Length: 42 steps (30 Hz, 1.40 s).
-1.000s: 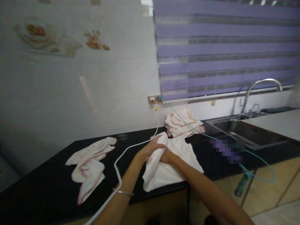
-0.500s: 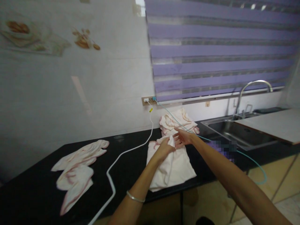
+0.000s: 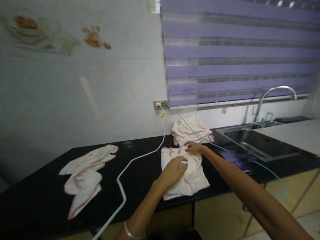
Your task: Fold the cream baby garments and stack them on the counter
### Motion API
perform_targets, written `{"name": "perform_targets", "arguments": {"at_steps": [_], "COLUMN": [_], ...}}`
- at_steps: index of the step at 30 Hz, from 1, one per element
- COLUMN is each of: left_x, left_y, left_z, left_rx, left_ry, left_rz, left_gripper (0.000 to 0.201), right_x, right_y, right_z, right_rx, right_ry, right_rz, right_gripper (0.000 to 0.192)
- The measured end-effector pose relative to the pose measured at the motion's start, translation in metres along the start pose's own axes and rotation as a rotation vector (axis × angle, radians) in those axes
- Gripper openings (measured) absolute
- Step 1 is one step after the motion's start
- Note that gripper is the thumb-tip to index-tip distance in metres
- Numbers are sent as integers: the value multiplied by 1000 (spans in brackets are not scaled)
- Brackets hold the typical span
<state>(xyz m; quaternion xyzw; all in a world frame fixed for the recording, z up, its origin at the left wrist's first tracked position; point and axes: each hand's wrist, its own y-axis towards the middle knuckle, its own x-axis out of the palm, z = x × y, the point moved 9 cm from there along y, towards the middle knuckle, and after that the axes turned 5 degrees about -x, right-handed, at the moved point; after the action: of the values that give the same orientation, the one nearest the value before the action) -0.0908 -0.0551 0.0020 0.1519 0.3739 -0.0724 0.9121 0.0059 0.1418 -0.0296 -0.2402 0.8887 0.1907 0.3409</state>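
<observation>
A cream cloth garment with pink trim (image 3: 183, 190) lies folded in a rough rectangle at the front of the dark counter, its top layer wrinkled. On its middle rests my left hand (image 3: 175, 170), fingers spread loosely over the fabric. My right hand (image 3: 195, 147) touches the garment's upper right part near the pink edge, fingers bent and apart. Just behind stands a pile of similar cream cloths (image 3: 191, 130). Another crumpled cream cloth with pink trim (image 3: 86, 180) lies on the left of the counter.
A white cable (image 3: 122, 191) runs from the wall socket (image 3: 161, 105) across the counter, left of the garment. A thin teal cable (image 3: 272, 173) passes over the pile to the right. A purple packet (image 3: 232, 160), partly blurred, lies before the sink (image 3: 250, 140). A pale board (image 3: 295, 135) partly covers the sink.
Both hands have let go of the raised fold of cloth, which now lies down on the garment. My left hand has moved slightly down and flattened. The view has shifted a little.
</observation>
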Motion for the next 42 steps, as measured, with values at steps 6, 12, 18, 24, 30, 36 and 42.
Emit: {"name": "perform_targets", "arguments": {"at_steps": [6,12,18,24,30,36,42], "left_x": [34,50,48,46,47,45,45], "left_y": [-50,-70,-74,-80,-79,-80,-75], "left_z": [-45,-43,-33,-34,-41,-38,-43], "left_rx": [16,-3,-29,-47,-48,-34,-12], "left_ry": [547,635,608,599,630,656,700], "left_rz": [-59,17,2,-22,-36,-48,-59], "left_gripper": [59,68,62,63,68,67,66], "right_x": [-31,-33,103,130,88,51,42], "right_y": [3,-16,-75,-81,-50,-44,-66], "right_z": [6,-42,-134,-104,-41,12,-21], "right_rx": [114,23,-590,-479,-240,-81,-256], "right_ry": [-178,-266,-139,-365,-452,-377,-433], "right_rz": [229,447,-94,-265,-203,-153,-63], "right_gripper": [34,45,46,68,65,62,68]}}
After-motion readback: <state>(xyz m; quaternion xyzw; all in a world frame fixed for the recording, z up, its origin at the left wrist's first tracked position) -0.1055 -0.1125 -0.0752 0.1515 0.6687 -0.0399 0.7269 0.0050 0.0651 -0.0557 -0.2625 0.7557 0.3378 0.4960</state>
